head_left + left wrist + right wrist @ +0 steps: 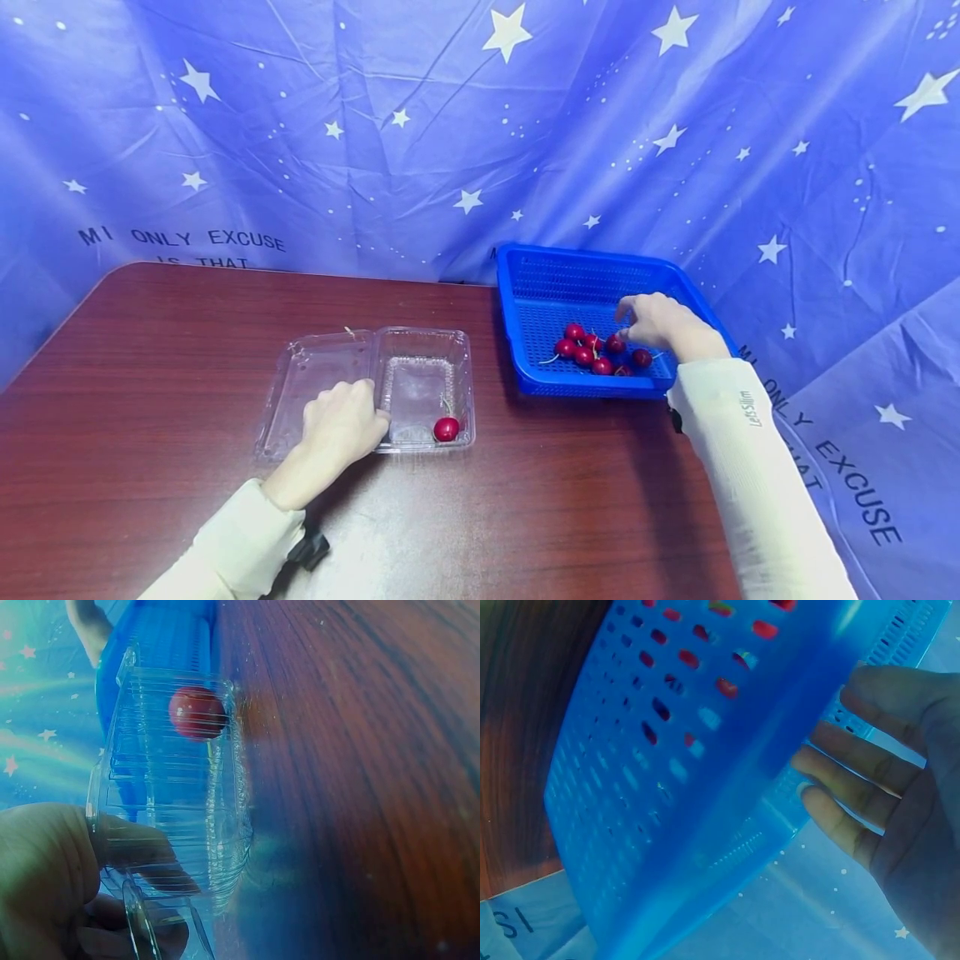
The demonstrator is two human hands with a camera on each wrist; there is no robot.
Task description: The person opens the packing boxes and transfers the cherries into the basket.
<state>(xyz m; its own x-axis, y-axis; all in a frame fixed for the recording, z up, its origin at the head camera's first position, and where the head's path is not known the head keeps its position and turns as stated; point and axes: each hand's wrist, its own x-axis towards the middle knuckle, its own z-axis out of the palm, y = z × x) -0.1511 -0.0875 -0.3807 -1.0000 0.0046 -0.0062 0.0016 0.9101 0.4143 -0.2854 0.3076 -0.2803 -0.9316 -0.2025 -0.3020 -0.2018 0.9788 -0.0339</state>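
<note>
An open clear plastic clamshell box (462, 375) lies on the table, its lid (318, 354) folded out to the left. My left hand (341, 425) grips the box's near side by the hinge; the left wrist view has fingers (150, 844) on both sides of the clear wall. One red cherry (446, 429) with a stem sits in the box's near right corner. My right hand (663, 321) reaches over the rim of a blue basket (517, 333), fingertips down by several cherries (583, 356). In the right wrist view its fingers (855, 784) are loosely extended, with nothing held between them.
The basket's perforated side wall (630, 780) stands close to the right hand. Behind the reddish-brown wooden table (187, 350) hangs a blue star-printed cloth (420, 125), which also runs along the right side.
</note>
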